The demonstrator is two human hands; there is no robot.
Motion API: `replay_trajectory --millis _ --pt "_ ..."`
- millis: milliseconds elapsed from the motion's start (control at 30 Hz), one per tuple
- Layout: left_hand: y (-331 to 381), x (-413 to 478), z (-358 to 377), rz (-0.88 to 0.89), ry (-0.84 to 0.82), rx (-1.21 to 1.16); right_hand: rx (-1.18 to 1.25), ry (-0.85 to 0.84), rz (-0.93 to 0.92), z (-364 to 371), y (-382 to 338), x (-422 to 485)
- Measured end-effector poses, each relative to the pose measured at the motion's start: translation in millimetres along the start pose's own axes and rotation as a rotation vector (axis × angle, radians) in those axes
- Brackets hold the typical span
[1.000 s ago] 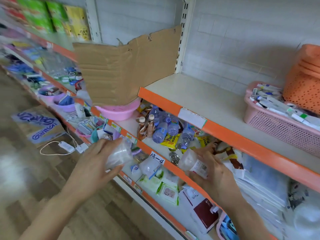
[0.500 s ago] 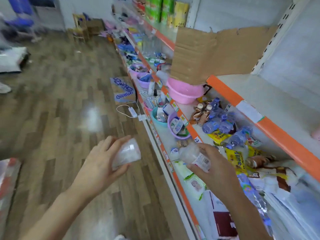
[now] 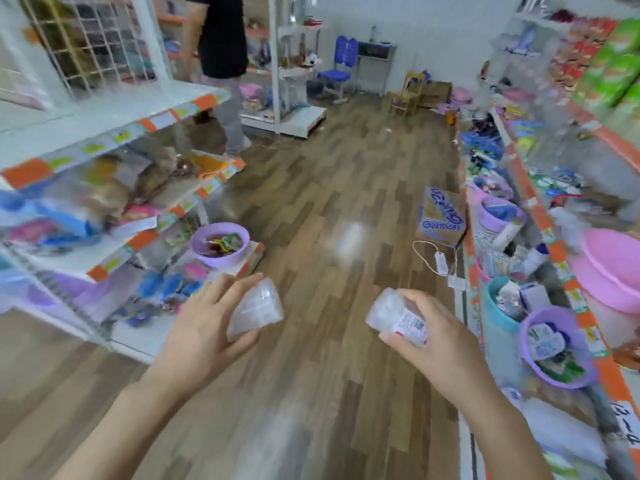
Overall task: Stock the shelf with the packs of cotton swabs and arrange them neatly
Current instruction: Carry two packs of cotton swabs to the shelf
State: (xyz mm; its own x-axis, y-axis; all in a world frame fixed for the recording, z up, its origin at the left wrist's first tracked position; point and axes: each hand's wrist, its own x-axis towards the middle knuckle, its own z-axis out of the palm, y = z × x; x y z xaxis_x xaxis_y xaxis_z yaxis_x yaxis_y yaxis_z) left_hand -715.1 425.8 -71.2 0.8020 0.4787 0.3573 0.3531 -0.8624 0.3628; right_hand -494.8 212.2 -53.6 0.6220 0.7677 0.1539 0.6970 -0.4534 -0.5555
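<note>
Left hand (image 3: 204, 327) down around 7 o'clock has its fingers wrapped round a clear pack of cotton swabs (image 3: 258, 313) — right hand (image 3: 436, 337) at 5 o'clock grips a second pack (image 3: 394, 315), label showing. Both packs are apart, over the wood floor (image 3: 329, 202) — the orange-edged shelf (image 3: 604, 371) is off at 3 o'clock.

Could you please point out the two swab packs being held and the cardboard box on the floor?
left pack (image 3: 258, 306): head view, middle of its clear body.
right pack (image 3: 388, 310): head view, clear body beside the label.
box (image 3: 441, 216): head view, its printed top face.
</note>
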Motion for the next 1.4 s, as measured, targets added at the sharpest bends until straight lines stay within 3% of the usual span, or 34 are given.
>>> replay_trajectory --millis 333,633,1000,1400 --pt "-120 -151 -121 -0.371 0.128 0.185 0.084 -0.237 -0.282 130 -171 21" --pt "-178 -244 -175 -0.716 0.277 0.249 0.101 -0.45 -0.578 220 -308 53" --pt "-288 -272 -231 -0.923 0.416 0.38 0.162 -0.607 -0.849 331 -464 126" --pt "-414 -284 -280 -1.111 0.476 0.411 0.166 -0.719 -0.967 441 -602 183"
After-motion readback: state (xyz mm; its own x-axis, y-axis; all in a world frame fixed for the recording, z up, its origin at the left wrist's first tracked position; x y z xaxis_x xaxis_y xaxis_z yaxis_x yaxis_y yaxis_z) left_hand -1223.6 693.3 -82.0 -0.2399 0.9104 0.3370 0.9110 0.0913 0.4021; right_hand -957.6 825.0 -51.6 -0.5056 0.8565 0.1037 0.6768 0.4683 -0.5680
